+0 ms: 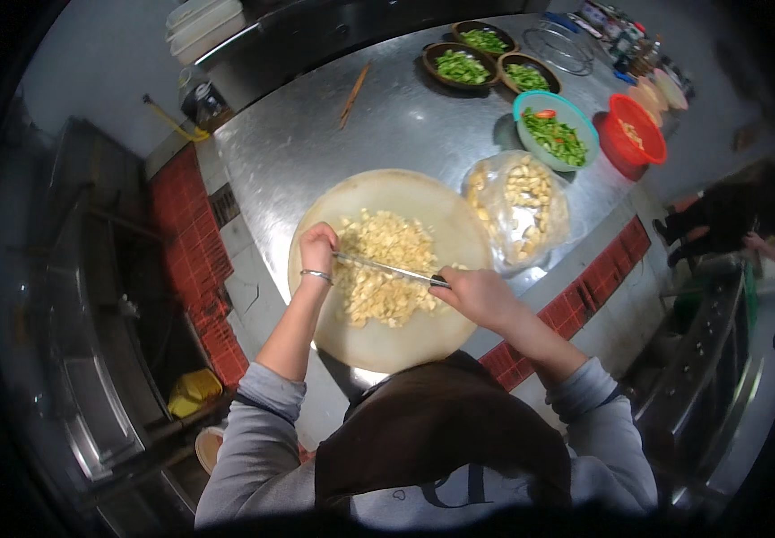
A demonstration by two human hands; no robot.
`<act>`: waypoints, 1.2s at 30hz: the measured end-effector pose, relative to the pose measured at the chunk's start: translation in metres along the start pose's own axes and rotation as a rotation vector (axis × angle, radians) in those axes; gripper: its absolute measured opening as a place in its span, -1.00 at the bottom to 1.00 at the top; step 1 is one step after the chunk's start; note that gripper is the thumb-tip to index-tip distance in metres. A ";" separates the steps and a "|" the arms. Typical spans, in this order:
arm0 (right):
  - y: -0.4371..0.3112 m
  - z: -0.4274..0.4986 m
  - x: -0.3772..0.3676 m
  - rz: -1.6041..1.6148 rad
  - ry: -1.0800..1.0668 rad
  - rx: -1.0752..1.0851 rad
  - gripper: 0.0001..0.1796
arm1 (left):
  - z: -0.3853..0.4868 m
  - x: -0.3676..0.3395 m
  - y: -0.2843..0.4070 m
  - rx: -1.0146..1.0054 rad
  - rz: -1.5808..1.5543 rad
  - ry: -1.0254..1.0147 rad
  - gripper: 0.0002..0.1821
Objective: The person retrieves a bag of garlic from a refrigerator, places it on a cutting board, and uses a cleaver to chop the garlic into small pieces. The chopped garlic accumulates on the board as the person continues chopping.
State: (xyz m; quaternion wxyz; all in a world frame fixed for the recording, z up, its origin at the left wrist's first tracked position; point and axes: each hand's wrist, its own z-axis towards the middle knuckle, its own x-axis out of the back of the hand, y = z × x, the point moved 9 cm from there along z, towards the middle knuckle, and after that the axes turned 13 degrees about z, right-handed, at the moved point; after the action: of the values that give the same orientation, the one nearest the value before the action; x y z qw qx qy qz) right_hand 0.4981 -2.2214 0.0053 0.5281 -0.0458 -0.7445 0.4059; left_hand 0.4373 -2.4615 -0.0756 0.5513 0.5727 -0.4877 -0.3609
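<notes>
A kitchen knife [390,268] lies edge-down across a heap of chopped pale pieces [387,235], apparently garlic. My right hand [478,292] grips its black handle. At the blade's far end, my left hand [318,247] has its fingers curled over the tip; a metal bangle circles that wrist. Under the heap is a thick round chopping board [390,350] at the near end of a steel table. Touching or just beside the board's right side sits a clear plastic bag [518,208] filled with what look like peeled garlic cloves.
On the steel table [280,155] stand several dark bowls [451,84] and a teal basin [535,149] of cut greens. A red basket [633,151] is at the right edge. Wooden chopsticks [355,96] and wire rings [559,47] lie farther back. Another person [723,218] stands at right.
</notes>
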 end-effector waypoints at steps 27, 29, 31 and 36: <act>-0.008 -0.001 -0.026 -0.144 -0.212 -0.074 -0.63 | -0.058 0.028 -0.056 0.155 -0.207 0.098 -0.75; 0.015 0.001 -0.032 -0.097 -0.186 -0.057 -0.64 | -0.063 0.021 -0.045 0.072 -0.019 0.158 -0.76; 0.025 0.002 -0.032 -0.030 -0.173 -0.060 -0.63 | -0.064 0.021 -0.031 0.095 0.034 0.205 -0.77; -0.022 -0.003 -0.015 -0.111 -0.263 -0.051 -0.67 | -0.079 0.049 -0.028 0.108 -0.078 0.174 -0.78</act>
State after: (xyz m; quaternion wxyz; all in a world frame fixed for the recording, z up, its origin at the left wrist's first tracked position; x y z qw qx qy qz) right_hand 0.5155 -2.2418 0.0084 0.4464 0.0356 -0.8188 0.3593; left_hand 0.5300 -2.4881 -0.0864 0.5452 0.6493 -0.4342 -0.3043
